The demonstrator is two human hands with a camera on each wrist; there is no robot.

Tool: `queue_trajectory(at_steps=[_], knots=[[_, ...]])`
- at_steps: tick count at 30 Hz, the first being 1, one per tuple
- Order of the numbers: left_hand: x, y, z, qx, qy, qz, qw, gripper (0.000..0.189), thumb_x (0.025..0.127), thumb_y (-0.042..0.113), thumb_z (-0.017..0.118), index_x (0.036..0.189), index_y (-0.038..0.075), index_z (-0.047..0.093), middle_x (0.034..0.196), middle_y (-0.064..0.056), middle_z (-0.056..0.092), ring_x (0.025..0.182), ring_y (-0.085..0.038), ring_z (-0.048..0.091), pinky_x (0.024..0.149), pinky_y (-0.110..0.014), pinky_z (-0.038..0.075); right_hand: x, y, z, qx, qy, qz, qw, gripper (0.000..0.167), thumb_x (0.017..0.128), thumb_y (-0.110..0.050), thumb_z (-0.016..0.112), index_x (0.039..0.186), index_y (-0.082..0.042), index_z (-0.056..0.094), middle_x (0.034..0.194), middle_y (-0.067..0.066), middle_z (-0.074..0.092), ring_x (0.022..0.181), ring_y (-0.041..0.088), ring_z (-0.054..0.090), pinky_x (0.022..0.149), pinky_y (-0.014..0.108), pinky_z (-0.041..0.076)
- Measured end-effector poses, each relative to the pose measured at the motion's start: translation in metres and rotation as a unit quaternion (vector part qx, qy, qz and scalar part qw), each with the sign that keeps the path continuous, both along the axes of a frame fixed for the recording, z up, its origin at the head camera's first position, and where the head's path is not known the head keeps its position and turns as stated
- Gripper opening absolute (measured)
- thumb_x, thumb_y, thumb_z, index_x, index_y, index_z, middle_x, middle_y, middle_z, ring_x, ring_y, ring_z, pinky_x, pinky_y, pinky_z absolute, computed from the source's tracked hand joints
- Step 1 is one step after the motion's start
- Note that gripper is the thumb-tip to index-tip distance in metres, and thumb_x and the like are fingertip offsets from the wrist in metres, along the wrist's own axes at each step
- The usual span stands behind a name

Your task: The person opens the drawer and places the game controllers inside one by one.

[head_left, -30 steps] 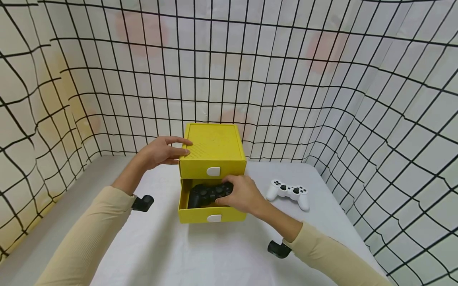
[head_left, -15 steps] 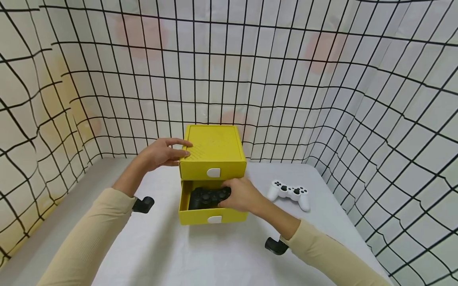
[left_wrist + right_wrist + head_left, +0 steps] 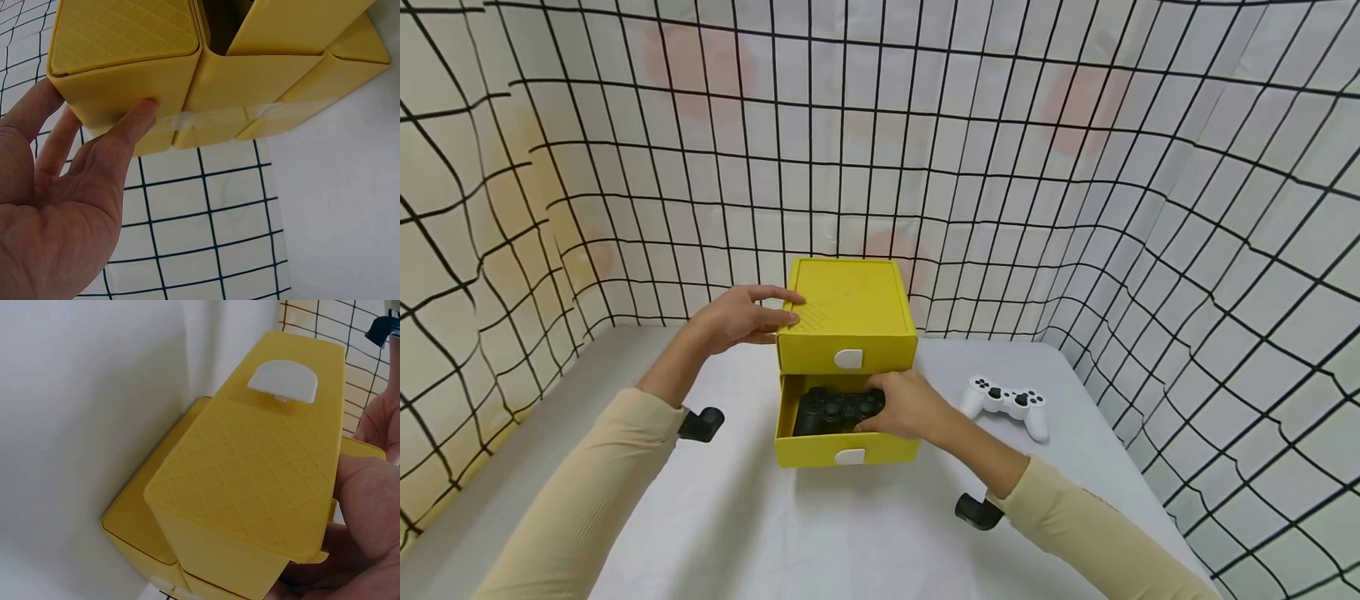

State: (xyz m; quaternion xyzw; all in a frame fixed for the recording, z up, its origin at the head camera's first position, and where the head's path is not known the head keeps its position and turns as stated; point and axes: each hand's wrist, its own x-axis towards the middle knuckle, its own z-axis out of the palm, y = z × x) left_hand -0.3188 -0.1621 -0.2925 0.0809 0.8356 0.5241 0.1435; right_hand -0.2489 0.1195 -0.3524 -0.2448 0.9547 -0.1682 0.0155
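A yellow drawer cabinet [image 3: 853, 292] stands in the middle of the table, and one drawer [image 3: 811, 453] below its top tier is pulled out. Inside that drawer lies a black game controller [image 3: 827, 410]. My right hand [image 3: 912, 407] reaches in and grips the controller's right end between thumb and fingers; the right wrist view hides that grip behind the drawer front [image 3: 250, 462]. With extended fingers my left hand [image 3: 730, 319] rests on the cabinet's top left edge. In the left wrist view its thumb [image 3: 134, 122] touches the cabinet's wall.
A white game controller [image 3: 1006, 403] lies on the table [image 3: 865, 533] to the right of the cabinet. White sheets with a black grid net [image 3: 880, 150] surround the table at the back and sides. Black wrist cameras [image 3: 702, 424] hang below both forearms.
The black controller has sunk lower and levelled in the drawer, with my right hand shifting slightly along with it. My left hand has stayed on the cabinet.
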Motion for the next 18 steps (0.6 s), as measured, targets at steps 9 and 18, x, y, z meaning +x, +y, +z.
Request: queue_trajectory(at_steps=[9, 18], knots=[[0.000, 0.001, 0.000, -0.004, -0.002, 0.001, 1.0000, 0.049, 0.098, 0.027, 0.069, 0.144, 0.017, 0.057, 0.137, -0.014, 0.060, 0.103, -0.020, 0.066, 0.095, -0.033, 0.059, 0.002, 0.002, 0.006, -0.010, -0.036, -0.013, 0.9992, 0.058, 0.081, -0.037, 0.086, 0.127, -0.007, 0.067, 0.122, 0.007, 0.069, 0.113, 0.024, 0.061, 0.102, 0.043, 0.053], [0.000, 0.000, 0.000, -0.006, -0.003, 0.000, 1.0000, 0.049, 0.098, 0.028, 0.069, 0.145, 0.018, 0.056, 0.137, -0.014, 0.061, 0.103, -0.020, 0.066, 0.097, -0.033, 0.058, 0.010, 0.011, 0.022, -0.025, -0.079, -0.025, 0.9962, 0.065, 0.083, -0.040, 0.084, 0.137, -0.012, 0.062, 0.122, 0.005, 0.068, 0.110, 0.024, 0.061, 0.094, 0.043, 0.056]])
